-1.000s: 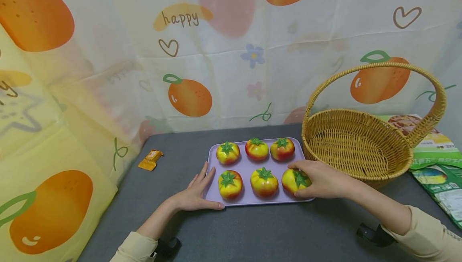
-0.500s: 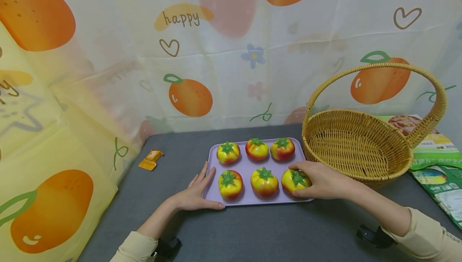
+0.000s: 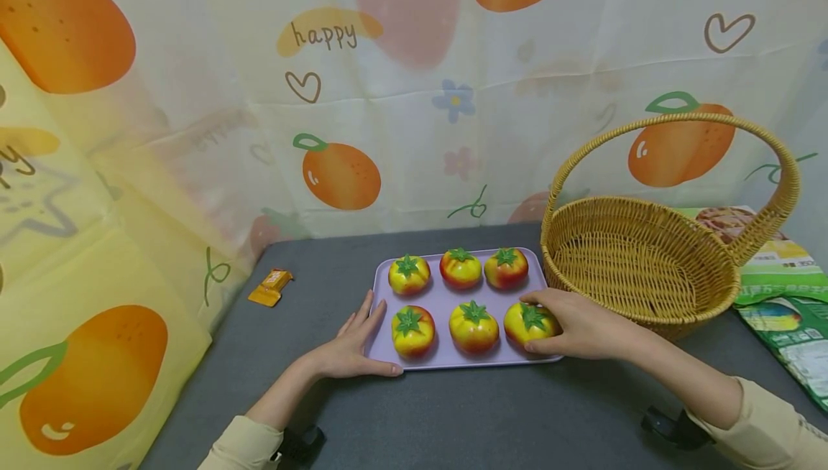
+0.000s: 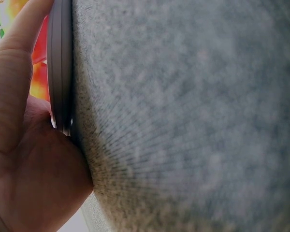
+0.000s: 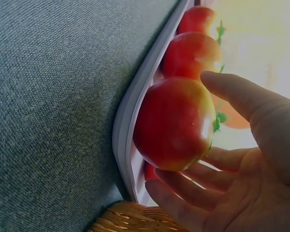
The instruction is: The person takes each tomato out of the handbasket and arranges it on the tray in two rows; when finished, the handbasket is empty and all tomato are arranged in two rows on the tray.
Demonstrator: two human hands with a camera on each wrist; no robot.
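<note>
Tomato [image 3: 529, 322], toy, yellow-red with green calyx: front right place on the lilac tray [image 3: 446, 297], near row, one of six set out in two rows of three. My right hand [image 3: 578, 325] is cupped over it from the basket side, fingers behind and thumb in front, curled round its flanks; in the right wrist view the tomato [image 5: 175, 123] sits just inside the tray's raised lip, and whether it rests on the tray or is a shade off it I cannot tell.

Left hand [image 3: 352, 344]: flat against the tray's near left corner, fingers straight along the edge, thumb along the front, holding nothing, I judge to keep the tray from sliding on the grey table [image 3: 453, 420].

Wicker basket [image 3: 647, 261]: just right of the tray, holding nothing.

Orange wrapper [image 3: 271, 287]: well left.

Green packets [image 3: 785, 297]: far right.
</note>
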